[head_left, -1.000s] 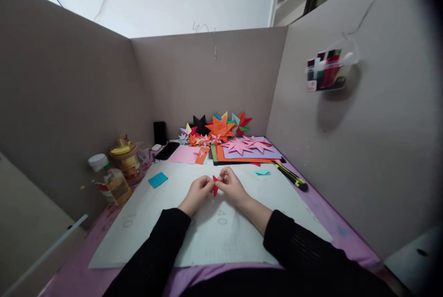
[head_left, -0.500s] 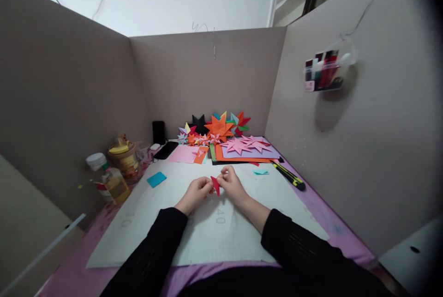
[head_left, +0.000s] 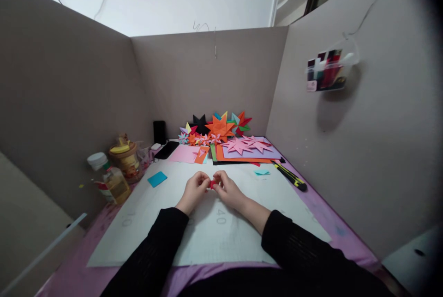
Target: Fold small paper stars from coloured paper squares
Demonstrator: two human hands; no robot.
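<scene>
My left hand (head_left: 194, 189) and my right hand (head_left: 226, 188) meet over the middle of a white cutting mat (head_left: 207, 234). Both pinch a small folded red paper piece (head_left: 212, 184) between their fingertips, and most of the piece is hidden by the fingers. Black sleeves cover both forearms. The hands hover just above the mat, near its far half.
Folded paper stars (head_left: 220, 127) and coloured sheets (head_left: 242, 151) lie at the back. A blue paper square (head_left: 157, 178) sits left of the hands, a small teal scrap (head_left: 262, 172) and a yellow-black utility knife (head_left: 290, 176) to the right. A bottle (head_left: 111, 180), a jar (head_left: 123, 157) and a phone (head_left: 167, 150) stand at the left.
The red piece stood out as a pointed flap between the hands; now the fingers have closed over it and only a small red bit shows. The hands stayed in place.
</scene>
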